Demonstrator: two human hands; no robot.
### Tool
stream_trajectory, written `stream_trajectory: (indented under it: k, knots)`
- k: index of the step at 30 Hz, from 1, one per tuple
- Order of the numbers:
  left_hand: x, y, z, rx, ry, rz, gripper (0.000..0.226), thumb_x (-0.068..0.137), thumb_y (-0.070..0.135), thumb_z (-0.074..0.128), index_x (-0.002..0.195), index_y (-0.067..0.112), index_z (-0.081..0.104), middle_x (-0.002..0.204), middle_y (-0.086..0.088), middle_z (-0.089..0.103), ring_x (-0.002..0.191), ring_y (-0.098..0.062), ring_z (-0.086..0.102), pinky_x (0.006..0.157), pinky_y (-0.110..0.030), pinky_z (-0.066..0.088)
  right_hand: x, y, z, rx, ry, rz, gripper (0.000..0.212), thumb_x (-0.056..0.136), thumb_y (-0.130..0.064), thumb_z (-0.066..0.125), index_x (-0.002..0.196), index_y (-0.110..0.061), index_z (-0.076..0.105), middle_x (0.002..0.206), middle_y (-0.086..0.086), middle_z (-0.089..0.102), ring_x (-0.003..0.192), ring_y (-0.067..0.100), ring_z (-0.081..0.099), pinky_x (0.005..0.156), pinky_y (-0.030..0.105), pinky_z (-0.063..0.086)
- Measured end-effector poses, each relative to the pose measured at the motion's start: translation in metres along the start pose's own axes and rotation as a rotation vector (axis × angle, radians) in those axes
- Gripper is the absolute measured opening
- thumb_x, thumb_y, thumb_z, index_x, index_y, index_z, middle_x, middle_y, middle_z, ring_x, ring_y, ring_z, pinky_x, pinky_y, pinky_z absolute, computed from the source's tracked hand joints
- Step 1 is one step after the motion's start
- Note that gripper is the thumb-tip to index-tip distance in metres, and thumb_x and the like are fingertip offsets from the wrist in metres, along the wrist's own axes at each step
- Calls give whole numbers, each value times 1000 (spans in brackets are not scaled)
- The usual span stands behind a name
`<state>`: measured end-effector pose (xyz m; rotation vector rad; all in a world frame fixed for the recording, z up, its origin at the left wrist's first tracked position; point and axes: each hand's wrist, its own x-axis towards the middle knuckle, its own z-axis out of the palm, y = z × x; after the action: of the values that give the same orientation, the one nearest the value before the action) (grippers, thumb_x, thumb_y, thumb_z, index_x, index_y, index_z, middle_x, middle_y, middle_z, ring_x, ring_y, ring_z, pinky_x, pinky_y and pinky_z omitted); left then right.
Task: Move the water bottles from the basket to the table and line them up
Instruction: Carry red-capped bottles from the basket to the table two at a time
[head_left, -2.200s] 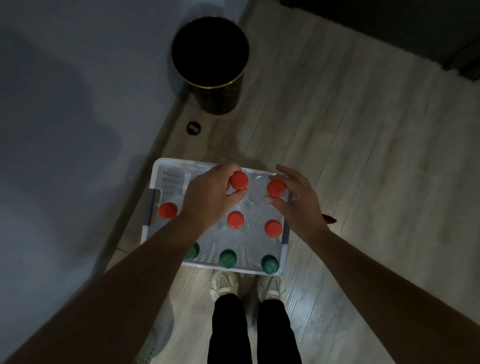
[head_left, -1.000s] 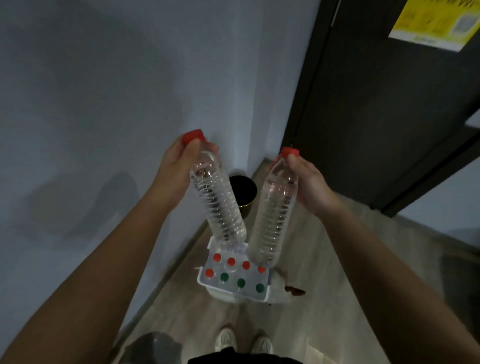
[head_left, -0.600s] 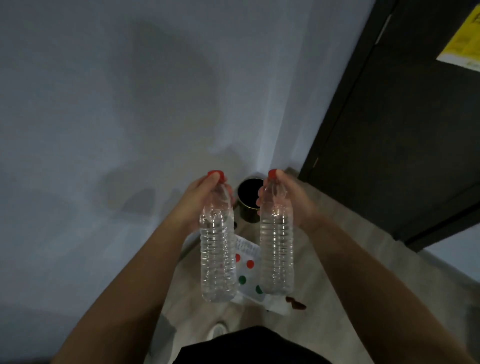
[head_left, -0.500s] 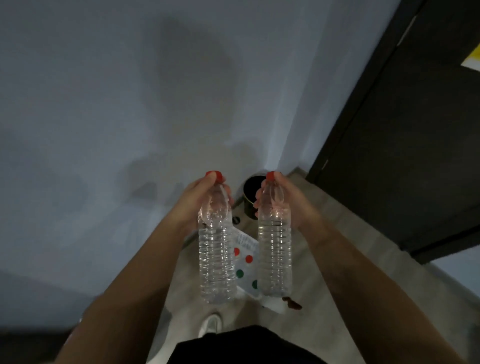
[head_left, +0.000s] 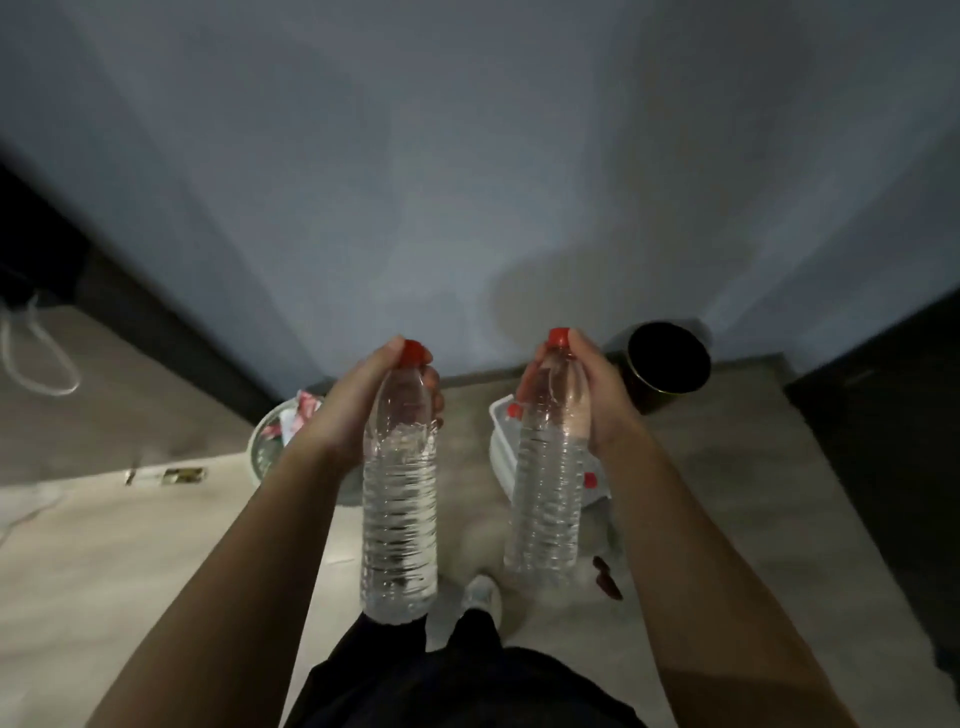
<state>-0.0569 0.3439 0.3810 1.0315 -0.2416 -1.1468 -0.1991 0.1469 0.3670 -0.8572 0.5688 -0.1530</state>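
1. Above the near side of the white basket (head_left: 500, 451), both water bottles hang in the air. The left bottle (head_left: 400, 499) is to the left of the basket and the right bottle (head_left: 545, 483) overlaps its rim in view.
2. Grip: the left hand (head_left: 358, 410) and right hand (head_left: 589, 400) each have their fingers curled round a neck and shoulder just under the red cap. The bodies are unsupported.
3. Hazard: with such a high hold, a full bottle can swing. A slip would drop it onto the floor or onto the capped bottles (head_left: 513, 410) remaining in the basket.
4. Hazard: a swinging base may meet the table edge or land tilted and topple. A pale surface (head_left: 78, 561) lies well left of the basket and may be the table; this cannot be confirmed.
5. Condition: the bottles are clear ribbed plastic with caps seated. They are roughly upright and filled near the shoulder, and the water in the left bottle is rippling.
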Motion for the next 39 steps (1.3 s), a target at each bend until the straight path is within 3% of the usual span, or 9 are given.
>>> stream_trajectory:
  k: [5, 10, 13, 15, 20, 26, 31, 36, 39]
  knots:
    - [-57, -1, -29, -185, 66, 76, 55, 59, 48, 85, 86, 11, 56, 71, -6, 60, 64, -23, 63, 60, -34, 55, 8, 22, 44, -47, -140, 85, 36, 84, -42, 48, 79, -7, 56, 60, 12, 65, 53, 23, 64, 55, 30, 55]
    - [-106, -2, -57, -197, 199, 143, 68, 52, 51, 88, 88, 6, 52, 75, -12, 68, 63, -25, 68, 57, -31, 56, 19, 53, 87, -104, -242, 157, 39, 91, -42, 47, 80, -8, 60, 67, 12, 66, 59, 25, 65, 60, 33, 55]
    - [-141, -4, -80, -220, 281, 250, 41, 74, 51, 69, 79, 11, 61, 71, -9, 65, 63, -24, 66, 58, -29, 55, 19, 74, 118, -114, -342, 195, 42, 89, -43, 46, 74, -6, 62, 64, 14, 66, 56, 29, 65, 58, 34, 55]
    - [-168, -5, -97, -236, 372, 271, 38, 87, 47, 48, 78, 12, 61, 70, -7, 62, 61, -24, 63, 58, -29, 52, 16, 89, 143, -168, -372, 189, 41, 83, -47, 57, 75, -7, 61, 64, 16, 65, 56, 30, 65, 56, 32, 54]
    - [-250, -9, -147, -194, 596, 309, 37, 90, 43, 46, 77, 12, 60, 66, -8, 63, 59, -27, 61, 58, -31, 50, -4, 142, 219, -254, -516, 230, 47, 56, -51, 84, 71, -9, 68, 63, 15, 67, 54, 29, 66, 54, 31, 55]
    - [-364, -11, -208, -192, 783, 288, 37, 98, 40, 41, 81, 11, 56, 67, -10, 63, 58, -26, 62, 60, -33, 51, -33, 223, 307, -282, -597, 279, 44, 76, -51, 64, 69, -7, 67, 63, 15, 66, 55, 28, 65, 58, 33, 56]
    - [-448, -4, -246, -160, 874, 314, 35, 98, 39, 42, 81, 11, 53, 67, -11, 63, 59, -28, 62, 64, -35, 48, -58, 286, 381, -306, -660, 326, 48, 62, -48, 82, 76, -7, 62, 67, 14, 64, 58, 29, 64, 59, 34, 55]
    - [-496, 0, -276, -172, 952, 347, 33, 98, 39, 42, 82, 11, 52, 66, -11, 63, 56, -26, 63, 65, -36, 48, -61, 321, 431, -303, -689, 380, 36, 86, -42, 51, 71, -11, 63, 65, 10, 63, 57, 24, 63, 60, 33, 55]
    - [-512, 3, -295, -186, 1012, 358, 33, 99, 37, 41, 81, 11, 51, 63, -10, 63, 57, -25, 64, 64, -34, 48, -52, 338, 459, -361, -732, 394, 36, 86, -43, 50, 72, -12, 64, 66, 9, 64, 59, 24, 64, 62, 35, 55]
